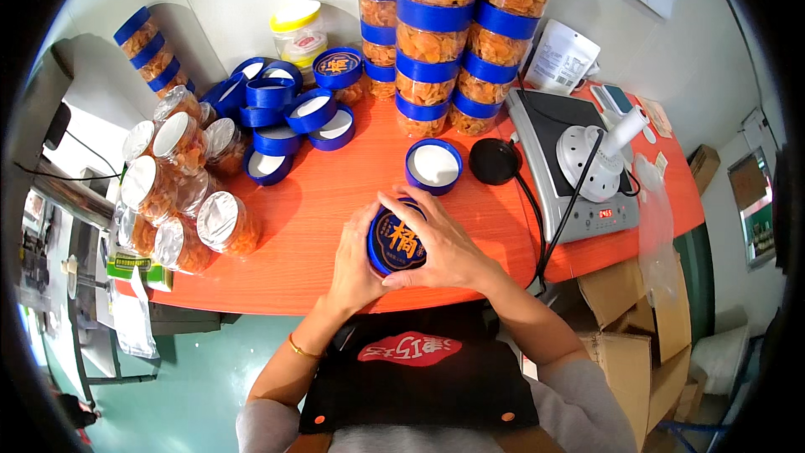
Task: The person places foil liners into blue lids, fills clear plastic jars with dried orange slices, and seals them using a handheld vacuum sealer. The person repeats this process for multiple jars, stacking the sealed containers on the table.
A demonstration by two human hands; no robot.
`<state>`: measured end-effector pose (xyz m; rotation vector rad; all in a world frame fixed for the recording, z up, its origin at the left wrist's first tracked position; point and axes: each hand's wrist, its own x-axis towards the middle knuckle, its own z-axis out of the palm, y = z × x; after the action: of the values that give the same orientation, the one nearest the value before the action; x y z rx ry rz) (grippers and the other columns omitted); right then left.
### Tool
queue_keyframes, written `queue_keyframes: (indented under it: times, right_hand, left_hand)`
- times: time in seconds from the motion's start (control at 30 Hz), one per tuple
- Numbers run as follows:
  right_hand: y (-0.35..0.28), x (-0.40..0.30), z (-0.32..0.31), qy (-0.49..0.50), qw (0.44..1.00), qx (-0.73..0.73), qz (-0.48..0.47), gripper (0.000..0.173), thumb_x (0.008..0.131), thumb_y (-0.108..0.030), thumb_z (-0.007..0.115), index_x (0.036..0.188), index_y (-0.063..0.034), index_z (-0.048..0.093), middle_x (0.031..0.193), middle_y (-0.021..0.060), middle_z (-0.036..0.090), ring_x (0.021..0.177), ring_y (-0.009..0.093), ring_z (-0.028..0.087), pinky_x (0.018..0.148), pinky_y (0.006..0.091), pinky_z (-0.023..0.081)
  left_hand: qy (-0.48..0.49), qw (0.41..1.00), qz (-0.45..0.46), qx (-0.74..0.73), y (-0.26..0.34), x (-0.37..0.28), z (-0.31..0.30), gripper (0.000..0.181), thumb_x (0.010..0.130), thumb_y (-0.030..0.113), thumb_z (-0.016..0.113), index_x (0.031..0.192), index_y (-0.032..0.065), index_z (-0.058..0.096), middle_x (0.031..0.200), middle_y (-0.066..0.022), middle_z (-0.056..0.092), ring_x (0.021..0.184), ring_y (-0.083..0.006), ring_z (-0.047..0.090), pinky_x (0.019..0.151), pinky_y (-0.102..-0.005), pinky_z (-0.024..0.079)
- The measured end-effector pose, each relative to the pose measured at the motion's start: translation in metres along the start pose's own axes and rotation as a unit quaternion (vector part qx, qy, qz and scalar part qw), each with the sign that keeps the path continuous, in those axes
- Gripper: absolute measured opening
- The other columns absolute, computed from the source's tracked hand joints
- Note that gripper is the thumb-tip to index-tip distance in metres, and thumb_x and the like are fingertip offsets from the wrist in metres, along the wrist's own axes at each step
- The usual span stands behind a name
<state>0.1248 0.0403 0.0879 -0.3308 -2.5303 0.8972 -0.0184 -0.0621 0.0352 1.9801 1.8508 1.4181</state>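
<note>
A round blue lid (402, 240) with a dark printed top lies between my hands near the table's front edge. My left hand (356, 258) wraps the left side of the jar under this lid; the jar body is almost wholly hidden. Over the lid, my right hand (451, 245) spreads its fingers and grips the rim, fingertips at the far side and thumb at the near side. Just beyond my hands, a loose blue lid (434, 165) rests with its white inside facing up.
Foil-sealed jars of orange dried fruit (226, 223) are piled on the left beside a heap of blue lids (270, 97). Tall stacks of lidded jars (434, 44) stand at the back. On the right sit an induction cooker (566, 163), a white handheld appliance (591, 160) and a black cable (538, 220).
</note>
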Motion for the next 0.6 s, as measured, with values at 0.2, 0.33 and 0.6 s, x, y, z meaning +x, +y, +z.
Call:
queue_keyframes:
  times: [0.2, 0.33, 0.6]
  right_hand:
    - [-0.019, -0.007, 0.000, 0.032, 0.997, -0.010, 0.063, 0.094, 0.057, -0.038, 0.077, 0.134, -0.0093, 0.032, 0.123, 0.0209, 0.036, 0.115, 0.037, 0.039, 0.096, 0.0428, 0.036]
    - [0.006, -0.015, 0.009, 0.121, 0.898, 0.377, 0.191, 0.089, 0.064, -0.039, 0.073, 0.132, -0.0008, 0.031, 0.126, 0.0160, 0.038, 0.116, 0.025, 0.041, 0.096, 0.0357, 0.035]
    - [0.001, -0.029, 0.005, 0.096, 0.949, 0.283, 0.105, 0.086, 0.061, -0.031, 0.074, 0.132, -0.0052, 0.034, 0.125, 0.0157, 0.038, 0.115, 0.028, 0.040, 0.097, 0.0383, 0.033]
  left_hand:
    - [0.011, 0.995, -0.002, -0.095, -0.010, -0.015, -0.003, 0.106, 0.050, 0.026, 0.085, 0.134, 0.0026, 0.024, 0.133, -0.0192, 0.033, 0.122, -0.0351, 0.035, 0.101, -0.0448, 0.032]
    - [0.072, 0.955, -0.059, -0.280, -0.012, -0.024, 0.012, 0.122, 0.049, 0.051, 0.080, 0.137, 0.0071, 0.007, 0.141, -0.0194, 0.015, 0.127, -0.0341, 0.028, 0.103, -0.0482, 0.028]
    - [0.100, 0.763, -0.249, -0.589, 0.029, -0.016, 0.013, 0.079, 0.080, 0.055, 0.052, 0.136, 0.0105, 0.017, 0.132, -0.0161, 0.035, 0.118, -0.0317, 0.041, 0.098, -0.0466, 0.036]
